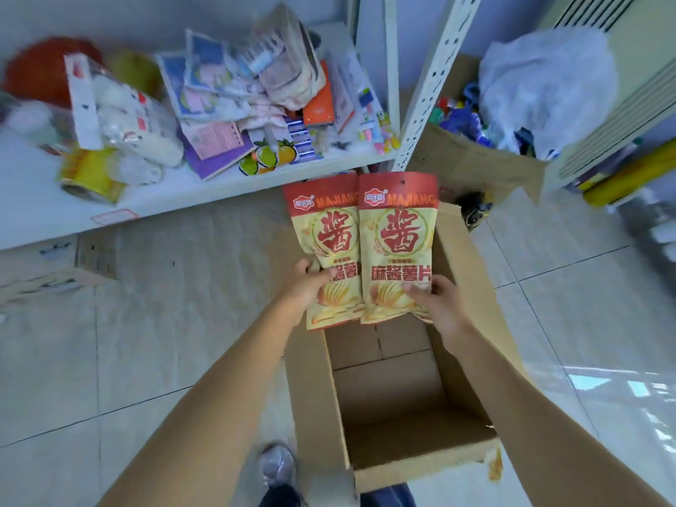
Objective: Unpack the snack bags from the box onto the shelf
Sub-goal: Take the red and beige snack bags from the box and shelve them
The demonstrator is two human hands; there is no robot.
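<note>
Two red and yellow snack bags are held upright side by side above the open cardboard box (472, 309) on the floor. My left hand (305, 287) grips the lower part of the left snack bag (329, 232). My right hand (440, 305) grips the lower part of the right snack bag (398, 236), which overlaps the left one. The visible bottom of the box shows bare cardboard. The white shelf (190, 195) lies beyond the bags, to the upper left.
The shelf holds a clutter of stationery packs, notebooks, plush toys and a yellow roll (91, 175). A second cardboard box (479, 166) with a white plastic bag (548, 89) stands behind the shelf post (435, 78). My shoe (276, 466) is beside the box. Flattened cardboard (55, 265) lies left.
</note>
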